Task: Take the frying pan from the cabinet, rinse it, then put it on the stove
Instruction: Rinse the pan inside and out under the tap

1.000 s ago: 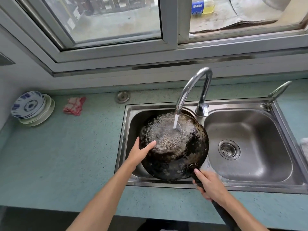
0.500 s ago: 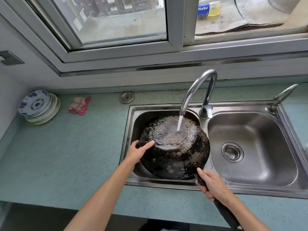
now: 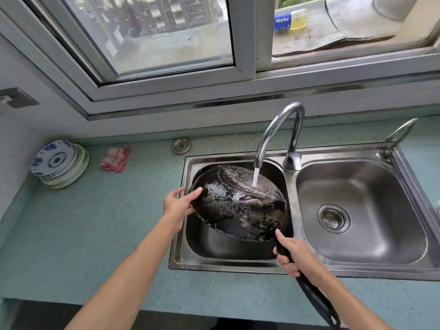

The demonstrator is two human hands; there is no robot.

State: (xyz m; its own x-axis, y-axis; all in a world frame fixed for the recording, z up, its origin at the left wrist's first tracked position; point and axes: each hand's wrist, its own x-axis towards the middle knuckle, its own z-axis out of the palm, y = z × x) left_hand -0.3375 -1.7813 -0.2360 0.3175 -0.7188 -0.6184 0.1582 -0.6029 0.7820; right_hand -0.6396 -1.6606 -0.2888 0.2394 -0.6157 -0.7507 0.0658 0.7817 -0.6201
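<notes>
Over the left basin of a double stainless-steel sink (image 3: 357, 273), a blackened frying pan (image 3: 240, 210) is held tilted with its underside facing up and toward the camera, its far edge raised and its handle end low at the near right. Water (image 3: 255, 177) runs in a narrow stream from the curved faucet (image 3: 273, 129) and strikes the upper part of the pan's wet, mottled base. The left hand (image 3: 178, 206) meets the pan at its left rim, thumb lying across the top of the dark surface and fingers loosely together, curled under the edge. The right hand (image 3: 297, 256) is wrapped around the black handle (image 3: 316, 303) just below the pan body, fingers closed about it and the thumb extended along the handle toward the pan; the handle's free end reaches past the counter edge at the lower right. The right basin, with its round drain strainer (image 3: 333, 218), holds nothing else. On the teal countertop (image 3: 95, 234), well to the left of the sink, stand a stack of blue-patterned plates (image 3: 57, 160) and, nearer the wall, a folded red-checked cloth (image 3: 116, 159). A plastic bottle (image 3: 289, 20) lies outside on the window ledge.
</notes>
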